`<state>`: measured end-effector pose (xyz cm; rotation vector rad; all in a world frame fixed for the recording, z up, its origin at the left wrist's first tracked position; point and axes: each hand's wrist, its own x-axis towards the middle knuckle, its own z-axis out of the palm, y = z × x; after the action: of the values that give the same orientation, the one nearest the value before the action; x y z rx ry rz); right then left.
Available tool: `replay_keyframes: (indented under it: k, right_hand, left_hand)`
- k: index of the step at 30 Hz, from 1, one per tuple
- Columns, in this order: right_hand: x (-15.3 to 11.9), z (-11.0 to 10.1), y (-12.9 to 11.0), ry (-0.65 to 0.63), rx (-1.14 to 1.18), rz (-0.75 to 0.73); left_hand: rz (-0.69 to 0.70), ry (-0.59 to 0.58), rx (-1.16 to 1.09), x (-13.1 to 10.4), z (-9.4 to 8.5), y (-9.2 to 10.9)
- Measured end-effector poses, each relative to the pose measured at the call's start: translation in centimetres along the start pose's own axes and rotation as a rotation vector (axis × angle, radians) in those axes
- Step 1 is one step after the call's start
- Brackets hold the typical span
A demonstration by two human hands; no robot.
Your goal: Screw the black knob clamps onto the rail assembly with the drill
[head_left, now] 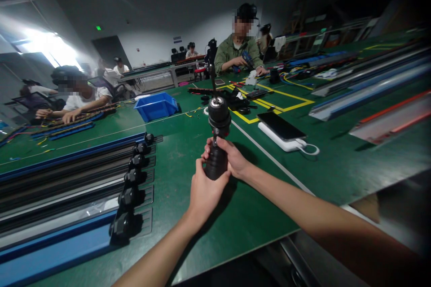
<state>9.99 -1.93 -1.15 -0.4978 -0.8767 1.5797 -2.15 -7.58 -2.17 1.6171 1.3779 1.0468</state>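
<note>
A black cylindrical fitting with a ribbed lower body stands upright between my hands, and a dark thin piece rises from its metal-rimmed top. My left hand is wrapped round the lower body from the left. From the right, my right hand grips the same fitting, with its thumb high near the collar. Both hands are above the green table. To their left lie long blue and black strips with black round fittings at their ends.
A blue bin stands beyond my hands. A black phone rests on a white block at the right. Long rails lie farther right. People sit across the table, one holding a drill.
</note>
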Motion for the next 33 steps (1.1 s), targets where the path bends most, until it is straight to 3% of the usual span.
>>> replay_keyframes:
  k: [6, 18, 27, 33]
  right_hand:
    - [1.2, -0.8, -0.4, 0.193, 0.165, 0.027]
    - [1.4, -0.9, -0.3, 0.202, 0.161, 0.010]
    - [1.2, -1.6, -1.0, 0.085, 0.183, 0.106]
    - [1.7, -1.8, -0.9, 0.157, 0.223, 0.055]
  left_hand:
    - [0.103, 0.040, -0.141, 0.6, -0.5, -0.3]
    - [0.222, -0.019, -0.122, 0.8, -1.7, 0.5]
    - [0.055, -0.173, -0.386, 1.1, -1.4, -0.7]
    - [-0.007, -0.236, -0.471, 1.5, -1.0, -0.8]
